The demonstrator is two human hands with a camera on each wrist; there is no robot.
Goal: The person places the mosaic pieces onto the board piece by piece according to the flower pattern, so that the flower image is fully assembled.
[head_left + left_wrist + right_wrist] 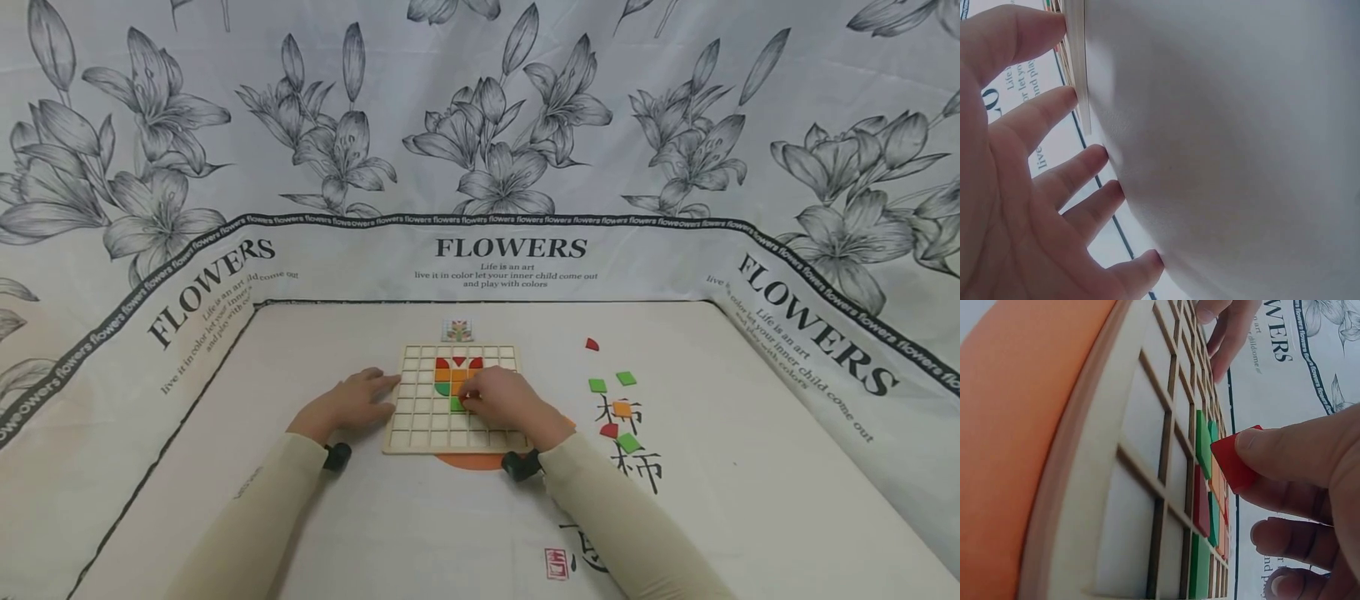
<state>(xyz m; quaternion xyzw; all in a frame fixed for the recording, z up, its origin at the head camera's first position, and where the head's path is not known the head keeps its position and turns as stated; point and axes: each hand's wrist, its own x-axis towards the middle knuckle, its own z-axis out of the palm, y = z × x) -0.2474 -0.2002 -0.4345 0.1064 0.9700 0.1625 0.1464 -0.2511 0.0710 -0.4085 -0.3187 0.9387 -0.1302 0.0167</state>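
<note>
A square wooden grid board (pixel 395 442) lies on the table, with red, orange and green tiles in its middle cells. At the board's left edge rests my left hand (pixel 352 402), its fingers spread (pixel 1063 181) and the thumb against the wooden side (pixel 1077 56). My right hand (pixel 513 404) is over the board's right half. Between thumb and finger it pinches a red tile (pixel 1230 461), held just above the grid. Below that tile, a green square (pixel 1203 444), a dark red tile (pixel 1200 500) and another green tile (pixel 1199 569) sit in cells.
Loose tiles lie to the right: a red quarter-round (pixel 592 343), several green squares (pixel 626 378), an orange one (pixel 622 409) and another red piece (pixel 608 431). Behind the board is a small picture card (pixel 457 331). Flower-printed cloth (pixel 510 250) walls the table in.
</note>
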